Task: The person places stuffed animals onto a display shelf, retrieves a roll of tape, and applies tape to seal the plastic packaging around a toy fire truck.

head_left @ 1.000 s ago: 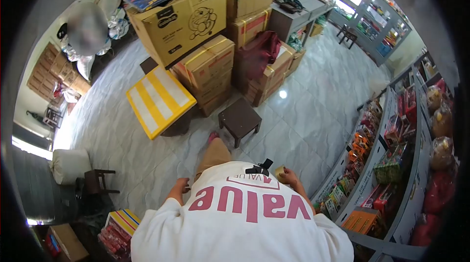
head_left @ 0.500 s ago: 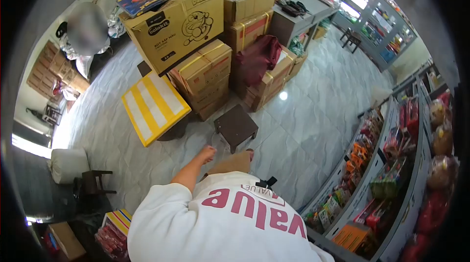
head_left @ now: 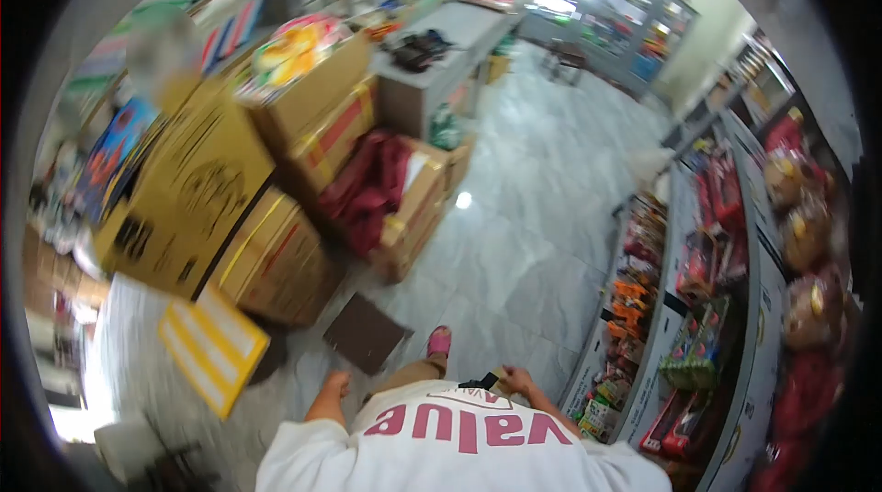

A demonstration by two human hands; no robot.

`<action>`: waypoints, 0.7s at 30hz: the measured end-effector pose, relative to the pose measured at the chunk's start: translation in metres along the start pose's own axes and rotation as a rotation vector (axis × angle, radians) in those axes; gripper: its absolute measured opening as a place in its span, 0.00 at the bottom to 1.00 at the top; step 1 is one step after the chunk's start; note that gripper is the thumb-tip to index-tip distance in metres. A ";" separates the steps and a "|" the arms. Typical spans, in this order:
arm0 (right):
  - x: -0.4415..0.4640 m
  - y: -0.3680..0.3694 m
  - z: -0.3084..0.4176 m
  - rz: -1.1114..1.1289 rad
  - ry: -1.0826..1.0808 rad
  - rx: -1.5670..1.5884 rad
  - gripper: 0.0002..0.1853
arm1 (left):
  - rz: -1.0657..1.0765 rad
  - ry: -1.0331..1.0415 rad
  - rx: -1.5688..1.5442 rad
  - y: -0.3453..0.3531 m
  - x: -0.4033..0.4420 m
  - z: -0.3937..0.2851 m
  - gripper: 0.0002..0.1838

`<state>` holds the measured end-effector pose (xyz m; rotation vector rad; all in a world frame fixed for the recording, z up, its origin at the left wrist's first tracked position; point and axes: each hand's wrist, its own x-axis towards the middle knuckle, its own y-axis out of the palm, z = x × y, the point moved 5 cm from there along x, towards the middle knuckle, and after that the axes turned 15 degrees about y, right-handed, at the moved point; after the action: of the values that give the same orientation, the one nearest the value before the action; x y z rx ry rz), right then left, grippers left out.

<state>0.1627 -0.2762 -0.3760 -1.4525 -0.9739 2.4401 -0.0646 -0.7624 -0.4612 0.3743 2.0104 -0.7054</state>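
Note:
My left hand (head_left: 338, 384) hangs beside my body with its fingers curled in, and nothing shows in it. Closest to it is a low dark brown stool (head_left: 366, 334). My right hand (head_left: 516, 379) is in front of my shirt on the other side, fingers bent together. A small yellowish piece (head_left: 499, 372) shows at its fingertips, too small to name. One foot in a pink sandal (head_left: 439, 341) is forward on the tiled floor.
Cardboard boxes (head_left: 197, 189) are stacked on the left, with a maroon cloth (head_left: 367, 189) over one. A yellow-and-white striped board (head_left: 213, 350) lies low beside them. Shelves of packaged goods (head_left: 703, 308) line the right. A grey counter (head_left: 432, 69) and glass cabinets (head_left: 606, 23) stand farther back.
My view has turned to the right, so the boxes and stool have slid left and blurred. My right hand has come into view, and a sandalled foot shows ahead.

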 end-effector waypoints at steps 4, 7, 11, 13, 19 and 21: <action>0.043 -0.124 0.063 -0.297 -0.180 0.240 0.19 | 0.059 0.148 -0.208 0.054 0.015 -0.146 0.21; 0.038 -0.210 0.110 -0.401 -0.141 0.435 0.19 | 0.261 0.344 -0.266 0.118 0.016 -0.264 0.22; 0.030 -0.277 0.132 -0.367 -0.097 0.708 0.21 | 0.642 0.484 -0.222 0.222 -0.075 -0.427 0.26; 0.040 -0.293 0.127 -0.292 -0.080 0.787 0.22 | 0.858 0.453 -0.212 0.273 -0.116 -0.479 0.27; 0.076 -0.349 0.088 -0.150 -0.056 1.087 0.19 | 1.206 0.339 0.051 0.400 -0.150 -0.563 0.31; 0.105 -0.385 0.076 -0.149 -0.068 1.166 0.20 | 1.215 0.350 0.130 0.431 -0.148 -0.606 0.32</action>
<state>-0.0323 0.0343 -0.2006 -0.8065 0.3612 2.2138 -0.1785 -0.0470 -0.2379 1.6806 1.6022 0.0260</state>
